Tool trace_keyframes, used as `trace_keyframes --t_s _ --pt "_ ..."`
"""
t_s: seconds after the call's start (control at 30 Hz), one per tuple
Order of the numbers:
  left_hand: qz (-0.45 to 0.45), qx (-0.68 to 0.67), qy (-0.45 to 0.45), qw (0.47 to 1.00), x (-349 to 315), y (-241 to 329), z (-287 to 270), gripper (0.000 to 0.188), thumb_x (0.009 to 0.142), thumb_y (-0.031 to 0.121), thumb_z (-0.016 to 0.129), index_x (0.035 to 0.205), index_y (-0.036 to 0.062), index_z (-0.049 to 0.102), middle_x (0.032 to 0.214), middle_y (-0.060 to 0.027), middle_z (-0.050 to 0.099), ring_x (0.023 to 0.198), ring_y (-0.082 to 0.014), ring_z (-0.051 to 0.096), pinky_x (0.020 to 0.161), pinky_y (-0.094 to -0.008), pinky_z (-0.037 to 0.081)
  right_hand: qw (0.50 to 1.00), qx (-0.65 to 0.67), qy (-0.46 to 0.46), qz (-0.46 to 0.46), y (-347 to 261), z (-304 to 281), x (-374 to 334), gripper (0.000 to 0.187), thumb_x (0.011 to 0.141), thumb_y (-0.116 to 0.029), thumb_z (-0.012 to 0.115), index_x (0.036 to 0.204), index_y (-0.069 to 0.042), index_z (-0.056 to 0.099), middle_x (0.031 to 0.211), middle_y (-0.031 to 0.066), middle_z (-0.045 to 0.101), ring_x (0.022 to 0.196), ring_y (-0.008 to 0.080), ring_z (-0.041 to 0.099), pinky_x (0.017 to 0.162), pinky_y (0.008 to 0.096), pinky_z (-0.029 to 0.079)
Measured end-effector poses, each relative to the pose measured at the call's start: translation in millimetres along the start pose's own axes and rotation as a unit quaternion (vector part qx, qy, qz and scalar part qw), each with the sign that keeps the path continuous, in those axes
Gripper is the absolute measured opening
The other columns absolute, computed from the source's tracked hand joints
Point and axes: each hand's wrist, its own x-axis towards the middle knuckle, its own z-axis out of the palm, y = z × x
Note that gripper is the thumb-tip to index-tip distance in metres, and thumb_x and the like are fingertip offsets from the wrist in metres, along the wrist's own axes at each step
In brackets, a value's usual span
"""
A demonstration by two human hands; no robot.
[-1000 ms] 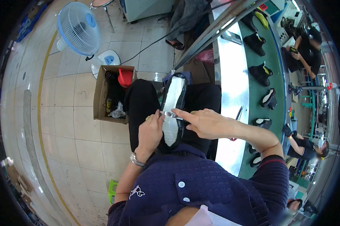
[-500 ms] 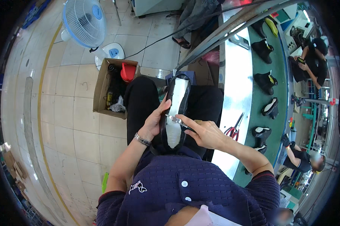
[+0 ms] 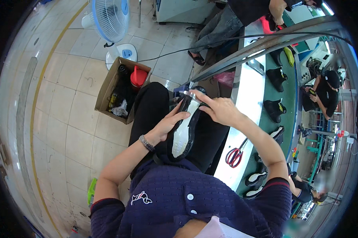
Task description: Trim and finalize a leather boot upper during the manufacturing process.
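Note:
A black shoe [image 3: 182, 137] lies bottom-up between my knees, its white sole side facing up. My left hand [image 3: 169, 126] is closed round the shoe's left side, thumb on the white part. Closed on a silver-headed hand tool [image 3: 187, 93], my right hand [image 3: 223, 111] is at the far end of the shoe. The tool's metal head rests at or just over that end; its handle is mostly hidden by my fingers, and its exact kind cannot be made out.
Red-handled scissors [image 3: 234, 158] lie on the metal ledge [image 3: 246, 95] to my right. Beyond it, a green conveyor [image 3: 270, 119] carries several black boots [image 3: 276, 78]. A cardboard box [image 3: 101, 101] and a fan [image 3: 111, 20] stand left. A metal bar [image 3: 226, 65] slants across. Other people work nearby.
My right hand has moved the tool from the middle of the shoe to its far end. The shoe has tilted slightly. The view has shifted, and another person's hand appears at the far right.

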Motion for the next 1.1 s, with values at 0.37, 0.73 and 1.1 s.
trace_keyframes --t_s 0.37,0.73,1.1 --pt "-0.044 0.032 0.007 0.998 -5 6 -13 0.083 0.088 0.024 0.068 0.154 0.0141 0.018 0.13 -0.0068 0.052 0.111 -0.0134 0.054 0.093 -0.0284 0.044 0.999 -0.028 -0.028 0.011 -16 1 -10 0.065 0.096 -0.024 0.054 0.151 -0.028 0.02 0.074 0.0149 0.066 0.061 0.0305 0.066 0.053 0.0386 0.051" --pt "-0.095 0.029 -0.023 0.995 -8 8 -20 0.097 0.078 0.011 0.076 0.154 0.0153 0.015 0.124 -0.0031 0.053 0.112 -0.0133 0.053 0.094 -0.0308 0.045 0.995 0.051 0.074 -0.042 -41 13 -26 0.066 0.093 -0.02 0.055 0.151 -0.025 0.024 0.063 0.0105 0.064 0.052 0.0252 0.064 0.046 0.0344 0.049" --pt "-0.043 -0.038 -0.044 0.997 -32 -23 -26 0.101 0.072 0.014 0.081 0.152 0.0141 0.019 0.134 -0.0048 0.047 0.124 -0.0175 0.045 0.107 -0.0334 0.034 0.981 0.101 0.156 -0.056 -55 25 -34 0.063 0.093 -0.028 0.057 0.149 -0.024 0.029 0.058 0.007 0.061 0.047 0.0243 0.061 0.042 0.0349 0.046"
